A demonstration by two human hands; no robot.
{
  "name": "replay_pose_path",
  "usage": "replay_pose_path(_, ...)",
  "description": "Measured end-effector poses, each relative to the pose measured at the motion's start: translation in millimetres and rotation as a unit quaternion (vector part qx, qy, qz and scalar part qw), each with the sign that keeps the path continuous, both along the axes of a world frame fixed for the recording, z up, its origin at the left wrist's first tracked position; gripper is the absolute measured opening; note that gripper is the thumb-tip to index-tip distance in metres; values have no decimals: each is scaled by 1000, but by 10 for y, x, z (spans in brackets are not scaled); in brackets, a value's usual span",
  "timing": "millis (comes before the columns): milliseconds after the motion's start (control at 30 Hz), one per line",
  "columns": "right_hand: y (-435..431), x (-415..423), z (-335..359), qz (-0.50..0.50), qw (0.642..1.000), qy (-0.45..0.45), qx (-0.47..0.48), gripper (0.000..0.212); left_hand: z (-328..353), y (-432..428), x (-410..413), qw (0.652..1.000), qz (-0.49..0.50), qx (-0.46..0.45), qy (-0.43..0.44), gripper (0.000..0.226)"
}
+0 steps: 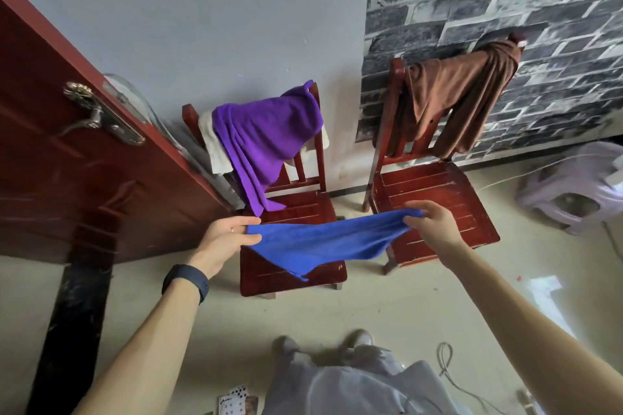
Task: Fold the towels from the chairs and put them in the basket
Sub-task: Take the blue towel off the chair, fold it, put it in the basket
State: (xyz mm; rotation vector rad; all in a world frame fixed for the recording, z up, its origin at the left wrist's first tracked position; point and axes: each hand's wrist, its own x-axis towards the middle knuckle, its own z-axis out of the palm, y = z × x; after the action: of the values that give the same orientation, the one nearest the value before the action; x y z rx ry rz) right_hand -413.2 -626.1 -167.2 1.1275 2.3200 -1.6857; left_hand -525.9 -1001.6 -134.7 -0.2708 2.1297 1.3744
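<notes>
A blue towel (323, 241) hangs stretched between my hands above the front of two red wooden chairs. My left hand (229, 239) pinches its left corner and my right hand (435, 226) pinches its right corner; a loose corner droops toward the left chair's seat (290, 280). A purple towel (266, 138) is draped over the left chair's backrest on top of a white towel (212, 145). A brown towel (451, 98) hangs over the right chair's backrest (397, 71). No basket is in view.
A red door (67, 162) stands open at the left, close to the left chair. A pale plastic stool (580, 185) sits at the right by the brick-pattern wall. Playing cards (236, 401) and a cable (445, 360) lie on the floor near my feet.
</notes>
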Motion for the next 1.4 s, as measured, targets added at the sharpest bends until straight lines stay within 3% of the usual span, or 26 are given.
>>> replay_pose_path(100,-109,-96,27,47,993,-17,111,29,28,-95,-91,999,4,-1,32,40)
replay_pose_path(300,-415,-242,73,-44,995,77,34,26,155,-288,-216,991,95,36,89,41)
replay_pose_path(400,-547,-320,165,-65,991,94,72,35,225,-424,-306,981,152,51,111,43)
replay_pose_path(500,-604,-397,329,-85,984,110,108,28,318,-578,-415,976,165,62,126,45)
replay_pose_path(633,-915,-492,305,4,998,49,36,20,550,-598,-453,990,2,35,135,41)
replay_pose_path(733,-1316,-537,141,87,996,-11,-30,29,688,-556,-431,990,-65,45,118,41)
replay_pose_path(833,-1717,-574,48,130,988,-35,-72,36,824,-575,-432,991,-63,80,87,38)
replay_pose_path(1000,-2097,-614,-3,144,965,-116,-183,51,1184,-784,-456,967,6,252,41,35)
replay_pose_path(1133,-2148,-701,-54,111,946,-121,-278,86,1411,-987,-408,946,23,319,55,39)
replay_pose_path(1267,-2021,-832,81,66,941,-81,-323,56,1467,-1084,-424,933,38,352,60,37)
replay_pose_path(1400,-1925,-903,45,34,959,-41,-279,33,1502,-935,-416,935,52,344,74,37)
